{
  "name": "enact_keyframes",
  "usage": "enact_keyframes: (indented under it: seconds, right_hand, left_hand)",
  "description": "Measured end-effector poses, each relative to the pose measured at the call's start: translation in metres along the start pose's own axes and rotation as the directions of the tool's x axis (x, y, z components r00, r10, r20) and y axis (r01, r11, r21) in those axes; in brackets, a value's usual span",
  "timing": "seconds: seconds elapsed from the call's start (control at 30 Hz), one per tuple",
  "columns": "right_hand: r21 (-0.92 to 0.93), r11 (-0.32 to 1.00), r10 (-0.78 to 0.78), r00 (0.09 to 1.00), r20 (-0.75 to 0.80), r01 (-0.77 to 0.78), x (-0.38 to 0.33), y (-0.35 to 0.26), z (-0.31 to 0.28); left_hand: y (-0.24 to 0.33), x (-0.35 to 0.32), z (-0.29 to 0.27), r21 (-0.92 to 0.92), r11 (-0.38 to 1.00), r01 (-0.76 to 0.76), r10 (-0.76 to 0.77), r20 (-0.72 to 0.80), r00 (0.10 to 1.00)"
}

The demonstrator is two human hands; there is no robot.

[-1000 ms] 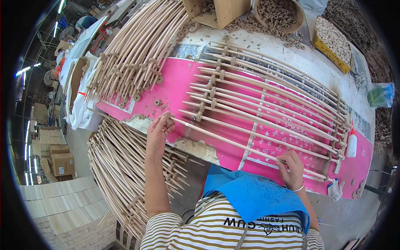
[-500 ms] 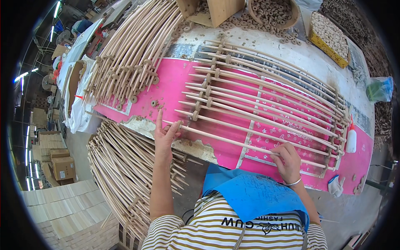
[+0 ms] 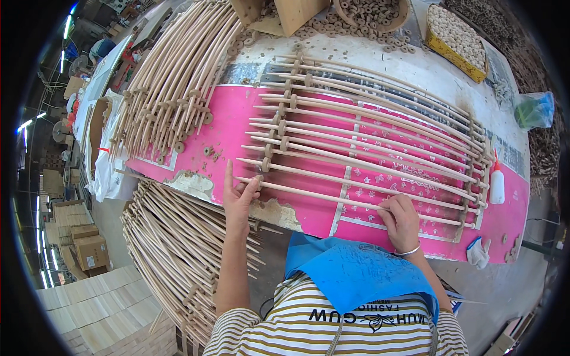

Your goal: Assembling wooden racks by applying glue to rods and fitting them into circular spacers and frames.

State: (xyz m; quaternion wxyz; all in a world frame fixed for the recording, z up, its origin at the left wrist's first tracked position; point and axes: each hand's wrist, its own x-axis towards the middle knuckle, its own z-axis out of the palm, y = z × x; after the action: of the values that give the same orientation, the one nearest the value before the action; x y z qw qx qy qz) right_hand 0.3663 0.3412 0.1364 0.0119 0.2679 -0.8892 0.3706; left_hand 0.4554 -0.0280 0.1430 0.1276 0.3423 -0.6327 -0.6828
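Left hand (image 3: 239, 196) pinches the nearest wooden rod (image 3: 320, 196) near its left tip, right hand (image 3: 402, 222) grips it farther right, along the desk (image 3: 222, 127)'s near side; fingers partly hide its ring (image 3: 260, 180); far bowl (image 3: 402, 20) cut off

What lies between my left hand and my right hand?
In the head view, a pale rod runs between the left hand and the right hand, over the pink sheet.
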Motion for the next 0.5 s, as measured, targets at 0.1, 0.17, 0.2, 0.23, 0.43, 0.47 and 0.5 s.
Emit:
enact_keyframes:
  seconds: [0.1,0.17,0.2,0.23,0.43,0.47,0.5]
  right_hand:
    - [-0.006,1.0,-0.007,1.0,-0.027,0.007,-0.002,0.004,0.004]
    - [-0.01,1.0,-0.01,0.999,-0.032,0.01,-0.003,0.004,0.005]
    - [-0.007,1.0,-0.012,0.999,-0.034,0.012,-0.003,0.004,0.006]
    - [-0.004,1.0,-0.015,0.999,-0.035,0.015,-0.003,0.005,0.007]
    - [-0.034,0.999,-0.035,0.998,-0.056,0.034,-0.002,0.006,0.009]
    - [-0.054,0.998,-0.023,0.998,-0.067,0.019,-0.003,0.008,0.009]
    - [-0.092,0.995,-0.047,0.996,-0.077,0.04,-0.005,0.01,0.011]
  left_hand:
    - [0.008,-0.003,0.001,0.184,0.983,0.002,0.003,-0.026,1.0]
    - [0.001,-0.001,-0.014,0.436,0.887,-0.151,0.18,-0.025,0.983]
    - [-0.001,0.0,-0.019,0.653,0.706,-0.274,0.347,0.019,0.938]
    - [0.011,-0.005,-0.01,0.656,0.597,-0.461,0.513,0.13,0.849]
    - [0.001,0.002,-0.013,0.734,0.341,-0.587,0.559,0.344,0.754]
    - [-0.002,0.006,-0.007,0.725,0.357,-0.59,0.554,0.345,0.758]
    - [-0.003,0.01,-0.006,0.73,0.361,-0.581,0.532,0.35,0.771]
